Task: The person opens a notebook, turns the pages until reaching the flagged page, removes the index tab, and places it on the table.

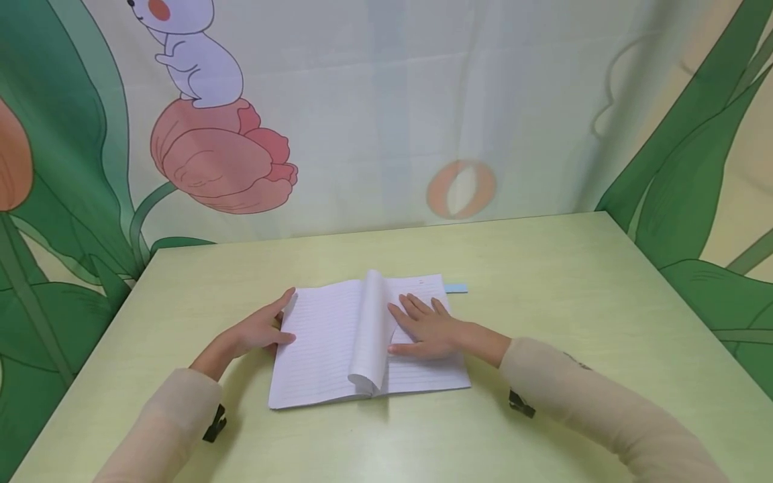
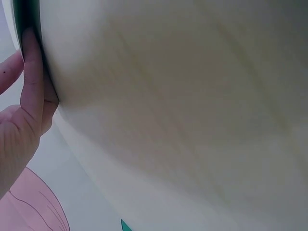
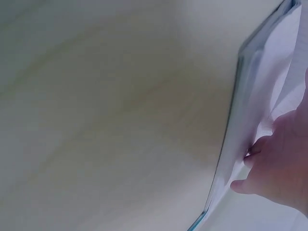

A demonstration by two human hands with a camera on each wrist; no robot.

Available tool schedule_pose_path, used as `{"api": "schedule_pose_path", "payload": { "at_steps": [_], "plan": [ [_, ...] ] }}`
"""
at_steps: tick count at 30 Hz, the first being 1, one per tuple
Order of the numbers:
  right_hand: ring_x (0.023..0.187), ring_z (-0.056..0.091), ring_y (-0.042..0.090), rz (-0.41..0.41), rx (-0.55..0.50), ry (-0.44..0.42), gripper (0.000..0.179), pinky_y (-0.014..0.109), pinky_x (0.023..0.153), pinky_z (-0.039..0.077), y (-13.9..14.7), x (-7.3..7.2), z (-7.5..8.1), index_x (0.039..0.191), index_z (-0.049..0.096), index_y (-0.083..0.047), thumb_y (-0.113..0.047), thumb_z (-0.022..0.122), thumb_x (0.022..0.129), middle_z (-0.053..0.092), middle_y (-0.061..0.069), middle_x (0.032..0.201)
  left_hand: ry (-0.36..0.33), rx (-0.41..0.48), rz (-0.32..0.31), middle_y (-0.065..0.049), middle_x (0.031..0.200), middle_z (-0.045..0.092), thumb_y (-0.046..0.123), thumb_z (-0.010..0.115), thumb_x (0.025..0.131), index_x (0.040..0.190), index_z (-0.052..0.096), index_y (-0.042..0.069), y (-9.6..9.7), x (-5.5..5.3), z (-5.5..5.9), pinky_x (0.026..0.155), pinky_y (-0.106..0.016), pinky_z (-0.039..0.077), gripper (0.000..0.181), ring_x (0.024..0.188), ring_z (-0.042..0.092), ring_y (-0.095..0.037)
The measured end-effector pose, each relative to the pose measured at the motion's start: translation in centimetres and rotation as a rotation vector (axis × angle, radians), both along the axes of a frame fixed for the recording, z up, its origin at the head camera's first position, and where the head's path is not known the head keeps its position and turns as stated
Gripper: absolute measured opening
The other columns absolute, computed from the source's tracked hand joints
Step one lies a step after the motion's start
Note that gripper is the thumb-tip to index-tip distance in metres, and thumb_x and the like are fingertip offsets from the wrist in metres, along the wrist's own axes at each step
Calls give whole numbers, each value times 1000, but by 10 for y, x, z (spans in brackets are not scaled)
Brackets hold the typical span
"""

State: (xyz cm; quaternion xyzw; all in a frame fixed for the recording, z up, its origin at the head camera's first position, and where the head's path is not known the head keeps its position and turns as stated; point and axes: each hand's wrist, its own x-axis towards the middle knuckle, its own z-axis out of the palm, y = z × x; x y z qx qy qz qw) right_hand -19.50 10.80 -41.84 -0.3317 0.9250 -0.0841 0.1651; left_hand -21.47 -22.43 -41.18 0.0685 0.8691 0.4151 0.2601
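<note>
An open lined notebook [image 1: 320, 349] lies on the table, with one loose page [image 1: 368, 329] curled upright along its middle. My left hand [image 1: 261, 331] holds the notebook's left edge, thumb over the page and other fingers at the side and beneath. In the left wrist view, fingers [image 2: 32, 82] reach under the dark cover edge. Spread out on the right-hand page, my right hand [image 1: 430, 330] lies with straight fingers, its thumb close to the curled page. The right wrist view has this hand [image 3: 281, 161] against the notebook [image 3: 245, 110] from the side. A light blue tab [image 1: 455, 288] sticks out at the top right.
The pale green table [image 1: 543, 282] stretches around the notebook on all sides. Behind it hangs a printed cloth [image 1: 362, 168] with flowers, leaves and a white animal. Small black clips [image 1: 521, 404] show at both sleeves.
</note>
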Motion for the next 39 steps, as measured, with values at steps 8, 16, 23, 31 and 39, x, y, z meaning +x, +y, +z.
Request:
{"api": "schedule_pose_path", "payload": {
  "at_steps": [8, 16, 23, 31, 39],
  "plan": [
    [137, -3, 26, 27, -56, -24, 78, 57, 103, 4, -23, 6, 0, 148, 4, -15, -58, 34, 91, 0, 10, 151, -73, 78, -5, -25, 126, 31, 30, 36, 99, 147, -4, 18, -3, 0, 2, 67, -35, 47, 63, 80, 51, -25],
    [137, -9, 23, 100, -23, -36, 76, 56, 103, 1, -42, 11, -2, 148, 5, -22, -63, 30, 89, -5, 8, 151, -104, 162, 30, -23, 106, 48, 54, 11, 95, 144, 15, 8, -2, 0, 4, 65, -39, 49, 67, 80, 56, -27],
    [137, -9, 22, 131, 14, -23, 73, 56, 103, 1, -47, 18, -2, 147, 11, -27, -65, 31, 87, -5, 7, 151, -96, 129, 32, -23, 105, 43, 29, 35, 99, 147, -4, 16, 0, 1, 3, 63, -36, 48, 63, 77, 55, -25],
    [137, -8, 22, 188, 32, -8, 75, 55, 104, 3, -37, 18, 1, 147, 13, -25, -61, 40, 87, -4, 6, 152, 3, 24, 12, -24, 110, 38, 1, 61, 85, 147, -6, 18, 1, 0, 1, 63, -32, 46, 93, 77, 51, -24],
    [137, -9, 26, 148, 33, -18, 86, 58, 102, 3, -10, 7, 0, 148, 9, -18, -62, 47, 84, -5, 10, 151, -2, 29, 4, -25, 112, 37, 1, 61, 84, 147, -4, 16, 1, -1, 0, 64, -32, 47, 91, 80, 52, -25]
  ]
}}
